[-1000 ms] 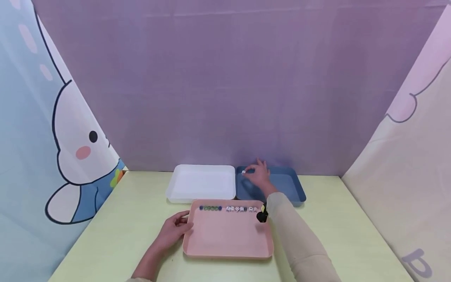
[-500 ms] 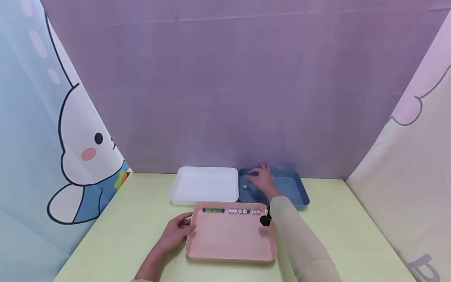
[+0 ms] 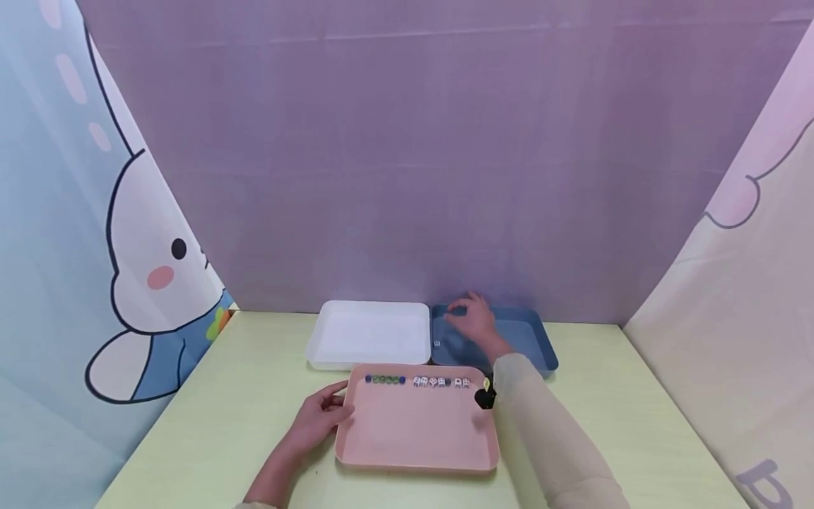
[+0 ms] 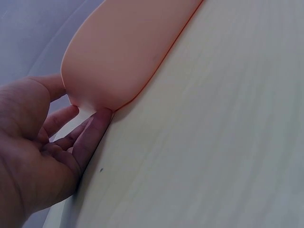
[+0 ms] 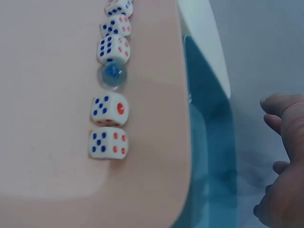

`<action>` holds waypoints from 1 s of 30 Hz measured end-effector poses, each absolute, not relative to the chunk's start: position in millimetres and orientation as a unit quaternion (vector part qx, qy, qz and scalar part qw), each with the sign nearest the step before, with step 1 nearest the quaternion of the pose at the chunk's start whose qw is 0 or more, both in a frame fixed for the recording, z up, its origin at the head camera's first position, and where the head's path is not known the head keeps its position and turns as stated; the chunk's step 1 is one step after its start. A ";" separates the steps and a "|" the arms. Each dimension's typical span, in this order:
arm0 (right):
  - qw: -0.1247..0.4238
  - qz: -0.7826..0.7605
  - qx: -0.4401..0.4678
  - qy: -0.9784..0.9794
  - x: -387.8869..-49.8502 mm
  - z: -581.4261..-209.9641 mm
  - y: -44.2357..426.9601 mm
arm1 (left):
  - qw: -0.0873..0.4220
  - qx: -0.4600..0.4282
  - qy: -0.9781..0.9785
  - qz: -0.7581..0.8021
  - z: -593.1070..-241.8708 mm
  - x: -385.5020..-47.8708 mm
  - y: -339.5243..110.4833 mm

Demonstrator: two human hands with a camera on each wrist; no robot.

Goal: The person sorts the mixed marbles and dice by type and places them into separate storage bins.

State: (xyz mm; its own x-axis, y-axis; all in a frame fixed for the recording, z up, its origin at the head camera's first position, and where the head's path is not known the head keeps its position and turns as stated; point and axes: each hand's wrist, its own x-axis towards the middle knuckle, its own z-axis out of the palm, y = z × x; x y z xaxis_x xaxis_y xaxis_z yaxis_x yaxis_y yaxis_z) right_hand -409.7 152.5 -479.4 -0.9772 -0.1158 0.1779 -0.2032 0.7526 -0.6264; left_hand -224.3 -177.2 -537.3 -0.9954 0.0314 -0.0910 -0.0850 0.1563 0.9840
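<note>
My left hand (image 3: 316, 418) grips the left edge of a pink tray (image 3: 416, 435), thumb on the rim. The left wrist view shows the fingers at the tray's corner. My right hand (image 3: 473, 319) hovers over a blue tray (image 3: 521, 336), holding nothing, with thumb and index finger close together and other fingers spread. A white die (image 3: 437, 343) lies in that tray, below and left of the fingertips. Along the pink tray's far side runs a row of green and blue marbles (image 3: 384, 379) and white dice (image 5: 108, 142), with a clear-blue marble (image 5: 113, 73) between dice.
A white tray (image 3: 369, 332) stands left of the blue one, both behind the pink tray. The pale yellow table (image 3: 629, 417) extends to both sides. A purple cloth (image 3: 407, 177) hangs behind; patterned curtains flank the table.
My right hand has let go of the die, which dropped into the blue tray and shifted slightly toward its left near corner. The left hand keeps its place on the pink tray.
</note>
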 end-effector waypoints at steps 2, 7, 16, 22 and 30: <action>0.064 0.340 0.094 -0.933 -407.1 -473.8 150.3 | 0.045 -0.015 0.761 0.647 -536.7 -224.9 -177.2; 0.069 0.346 0.119 -0.928 -398.4 -459.7 143.1 | 0.048 -0.012 0.759 0.649 -539.5 -228.2 -178.3; 0.061 0.327 0.167 -0.928 -377.9 -445.0 139.9 | 0.046 -0.011 0.756 0.653 -540.3 -231.5 -175.4; 0.038 0.287 0.201 -0.936 -358.6 -436.3 135.2 | 0.043 -0.011 0.761 0.647 -537.3 -231.7 -175.9; 0.024 0.226 0.256 -0.940 -338.6 -423.7 124.8 | 0.044 -0.014 0.761 0.647 -536.9 -233.1 -176.9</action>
State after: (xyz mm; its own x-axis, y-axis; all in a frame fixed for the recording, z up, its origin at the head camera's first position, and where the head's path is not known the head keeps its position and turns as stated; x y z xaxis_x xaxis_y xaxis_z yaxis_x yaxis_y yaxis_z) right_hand -338.6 124.8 -423.7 -0.8675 -0.4709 0.1602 -0.4922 0.7668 -0.4120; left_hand -233.1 -176.9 -536.9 -0.9957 0.0366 -0.0848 -0.0779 0.1611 0.9839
